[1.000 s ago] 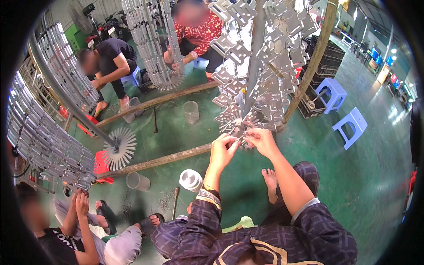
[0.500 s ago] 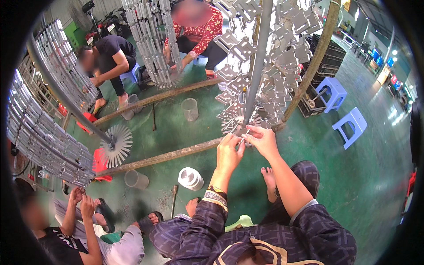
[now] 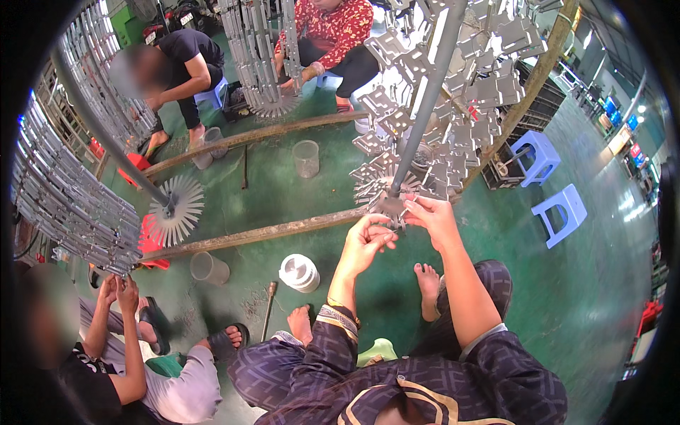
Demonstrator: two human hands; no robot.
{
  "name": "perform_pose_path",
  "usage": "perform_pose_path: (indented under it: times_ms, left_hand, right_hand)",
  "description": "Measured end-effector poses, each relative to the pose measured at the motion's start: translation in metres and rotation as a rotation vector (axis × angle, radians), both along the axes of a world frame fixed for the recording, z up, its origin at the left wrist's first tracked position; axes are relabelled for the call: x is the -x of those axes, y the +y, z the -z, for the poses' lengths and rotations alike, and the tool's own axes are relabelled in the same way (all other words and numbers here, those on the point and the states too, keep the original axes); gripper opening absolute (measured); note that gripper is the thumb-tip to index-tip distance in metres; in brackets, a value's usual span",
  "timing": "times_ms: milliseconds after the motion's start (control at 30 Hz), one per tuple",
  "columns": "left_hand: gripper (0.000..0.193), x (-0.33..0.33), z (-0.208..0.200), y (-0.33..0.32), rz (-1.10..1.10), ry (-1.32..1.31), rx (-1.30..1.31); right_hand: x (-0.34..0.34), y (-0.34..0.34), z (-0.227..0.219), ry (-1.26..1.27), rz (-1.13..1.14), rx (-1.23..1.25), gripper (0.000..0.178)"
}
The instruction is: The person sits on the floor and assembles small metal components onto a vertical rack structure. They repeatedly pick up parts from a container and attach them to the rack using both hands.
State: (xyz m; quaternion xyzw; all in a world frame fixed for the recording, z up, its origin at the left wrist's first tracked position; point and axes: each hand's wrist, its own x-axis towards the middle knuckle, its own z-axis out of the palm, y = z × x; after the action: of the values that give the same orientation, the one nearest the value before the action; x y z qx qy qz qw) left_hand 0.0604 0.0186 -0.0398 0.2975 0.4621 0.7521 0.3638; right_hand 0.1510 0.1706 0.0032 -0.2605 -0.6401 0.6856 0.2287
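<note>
In front of me hangs a rack of shiny metal brackets (image 3: 460, 134) around a grey pole (image 3: 423, 106). A flat bracket (image 3: 390, 205) sits at the rack's low near side. My right hand (image 3: 433, 221) pinches the right edge of this bracket between thumb and fingers. Just below and left of it, my left hand (image 3: 365, 246) has its fingers curled and thumb pressed in. Whatever tiny thing it holds, if any, is too small to name. Small dark parts show between the two hands, under the bracket.
A wooden beam (image 3: 269, 232) crosses before me. On the green floor stand a white container (image 3: 299, 273), clear plastic cups (image 3: 210, 268) and a metal rod (image 3: 269, 310). Blue stools (image 3: 561, 214) are at the right. Co-workers sit left and across, beside other hanging racks (image 3: 78, 198).
My left hand has drawn slightly down and away from my right, and more of the flat bracket shows between them. The whole view has shifted a little.
</note>
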Motion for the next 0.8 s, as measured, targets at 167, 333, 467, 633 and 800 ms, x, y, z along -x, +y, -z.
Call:
perform_pose_path:
  times_ms: [167,333,467,633,800]
  left_hand:
    - [0.011,-0.003,0.018,0.009,-0.111,0.073,0.05]
    - [0.009,-0.006,0.018,0.016,-0.311,0.212,-0.135]
    - [0.011,-0.006,0.027,0.016,-0.273,0.19,-0.105]
    - [0.013,-0.01,0.026,0.021,-0.295,0.139,-0.07]
    - [0.014,-0.012,0.027,0.023,-0.298,0.142,-0.073]
  right_hand:
    - [0.001,-0.002,-0.005,-0.024,0.001,0.025,0.03]
    - [0.003,-0.003,-0.005,-0.016,-0.004,0.042,0.031]
    - [0.004,-0.004,-0.006,-0.005,-0.012,0.054,0.032]
    - [0.006,-0.003,-0.005,0.003,-0.015,0.071,0.033]
    - [0.008,-0.005,-0.008,-0.007,-0.005,0.076,0.032]
